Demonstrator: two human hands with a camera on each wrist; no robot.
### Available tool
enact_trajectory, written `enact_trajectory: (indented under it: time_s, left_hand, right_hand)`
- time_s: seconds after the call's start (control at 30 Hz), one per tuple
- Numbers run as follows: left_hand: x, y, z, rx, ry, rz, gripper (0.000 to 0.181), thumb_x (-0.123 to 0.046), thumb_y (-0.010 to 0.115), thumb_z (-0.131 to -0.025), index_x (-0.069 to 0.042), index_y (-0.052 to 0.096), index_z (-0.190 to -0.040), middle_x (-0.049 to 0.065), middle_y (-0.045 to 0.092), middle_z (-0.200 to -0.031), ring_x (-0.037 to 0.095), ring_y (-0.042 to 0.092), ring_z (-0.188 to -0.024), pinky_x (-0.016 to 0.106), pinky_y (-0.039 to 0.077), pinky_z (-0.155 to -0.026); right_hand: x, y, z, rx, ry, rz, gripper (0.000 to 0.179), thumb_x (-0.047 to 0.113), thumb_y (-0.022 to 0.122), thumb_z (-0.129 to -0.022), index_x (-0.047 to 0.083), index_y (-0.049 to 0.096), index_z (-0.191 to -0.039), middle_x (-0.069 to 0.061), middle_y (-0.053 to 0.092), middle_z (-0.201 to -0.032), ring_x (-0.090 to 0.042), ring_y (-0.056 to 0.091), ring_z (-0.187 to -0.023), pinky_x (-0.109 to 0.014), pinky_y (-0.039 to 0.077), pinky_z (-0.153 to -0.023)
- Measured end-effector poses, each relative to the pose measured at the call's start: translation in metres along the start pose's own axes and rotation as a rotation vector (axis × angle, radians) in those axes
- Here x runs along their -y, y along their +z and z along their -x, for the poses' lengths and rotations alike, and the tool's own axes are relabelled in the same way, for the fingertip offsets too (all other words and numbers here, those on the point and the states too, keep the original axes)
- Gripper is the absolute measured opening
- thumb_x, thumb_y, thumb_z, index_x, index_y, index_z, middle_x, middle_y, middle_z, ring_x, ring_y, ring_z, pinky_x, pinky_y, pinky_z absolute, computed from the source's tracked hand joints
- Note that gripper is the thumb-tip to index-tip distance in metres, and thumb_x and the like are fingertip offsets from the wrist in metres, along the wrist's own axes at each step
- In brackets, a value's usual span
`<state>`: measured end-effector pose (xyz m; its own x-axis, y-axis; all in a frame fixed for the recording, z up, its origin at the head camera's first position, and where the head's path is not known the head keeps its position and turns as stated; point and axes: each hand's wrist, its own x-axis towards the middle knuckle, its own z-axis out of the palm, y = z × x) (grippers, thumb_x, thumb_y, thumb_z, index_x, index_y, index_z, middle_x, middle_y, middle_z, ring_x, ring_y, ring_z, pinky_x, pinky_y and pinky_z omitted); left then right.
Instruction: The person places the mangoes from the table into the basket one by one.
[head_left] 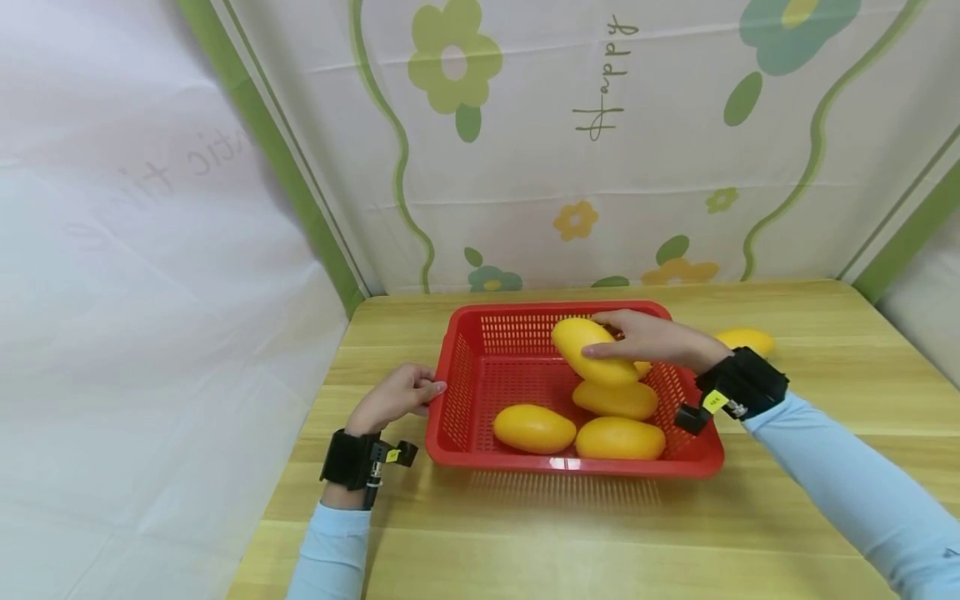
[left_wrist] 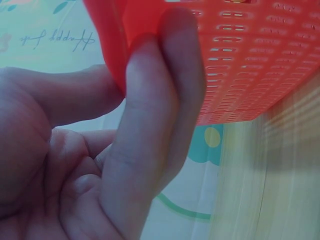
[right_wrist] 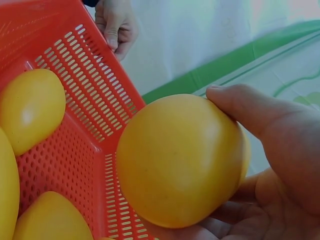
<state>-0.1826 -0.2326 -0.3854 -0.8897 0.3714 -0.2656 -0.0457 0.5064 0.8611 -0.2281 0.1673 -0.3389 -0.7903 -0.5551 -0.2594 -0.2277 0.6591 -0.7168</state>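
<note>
A red plastic basket [head_left: 491, 465] with slotted walls stands on the table. My left hand [head_left: 397, 396] pinches its left rim, thumb on one side and fingers on the other, as the left wrist view shows closely. Over the basket's right half, my right hand [head_left: 637, 337] grips a yellow mango [head_left: 581, 343] between thumb and fingers. Below it in the basket lie several more mangoes, among them one at the front left [head_left: 534, 428], one at the front right [head_left: 621, 438] and one behind [head_left: 617, 400]. Part of another shows behind the held mango.
Another mango [head_left: 746, 341] lies on the wooden table [head_left: 525, 542] to the right of the basket, partly hidden by my right wrist. A white printed cloth [head_left: 525, 167] with flowers hangs behind the table, and a white sheet [head_left: 150, 333] hangs on the left.
</note>
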Motion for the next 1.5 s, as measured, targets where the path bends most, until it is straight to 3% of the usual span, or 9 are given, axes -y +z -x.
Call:
enact_trajectory:
  time_s: [0.57,0.83,1.07,1.5]
  left_hand:
    - [0.002,0.000,-0.001,0.005,0.007,0.020,0.026,-0.009,0.052,-0.103,0.013,0.060,-0.115,0.021,0.072,-0.097,0.023,0.075,-0.084,0.037,0.064,-0.078]
    - [0.001,0.000,-0.001,0.007,0.005,0.020,0.026,-0.008,0.052,-0.104,0.013,0.061,-0.115,0.021,0.072,-0.096,0.024,0.075,-0.084,0.037,0.064,-0.078]
    - [0.002,0.001,0.000,0.009,-0.002,0.018,0.024,-0.008,0.052,-0.103,0.011,0.062,-0.114,0.019,0.073,-0.095,0.023,0.076,-0.084,0.036,0.064,-0.078]
    - [0.002,0.000,0.000,0.012,0.011,0.000,0.025,-0.009,0.052,-0.104,0.012,0.061,-0.115,0.019,0.073,-0.096,0.024,0.075,-0.085,0.037,0.064,-0.078]
  right_hand:
    - [0.004,0.007,-0.018,0.030,-0.035,-0.002,0.081,0.051,0.065,-0.093,0.003,0.037,-0.151,-0.019,0.050,-0.145,-0.033,0.050,-0.126,-0.055,0.044,-0.109]
    - [0.006,0.011,-0.024,0.045,-0.010,0.020,0.091,0.057,0.065,-0.091,0.002,0.030,-0.154,-0.021,0.039,-0.155,-0.035,0.045,-0.132,-0.060,0.039,-0.113]
    - [0.008,0.015,-0.031,0.060,-0.013,0.014,0.088,0.058,0.066,-0.090,0.005,0.034,-0.152,-0.016,0.050,-0.145,-0.032,0.050,-0.123,-0.056,0.043,-0.110]
    - [0.014,0.022,-0.042,0.081,-0.022,0.004,0.083,0.056,0.068,-0.089,0.008,0.038,-0.151,-0.011,0.055,-0.135,-0.029,0.052,-0.118,-0.049,0.046,-0.107]
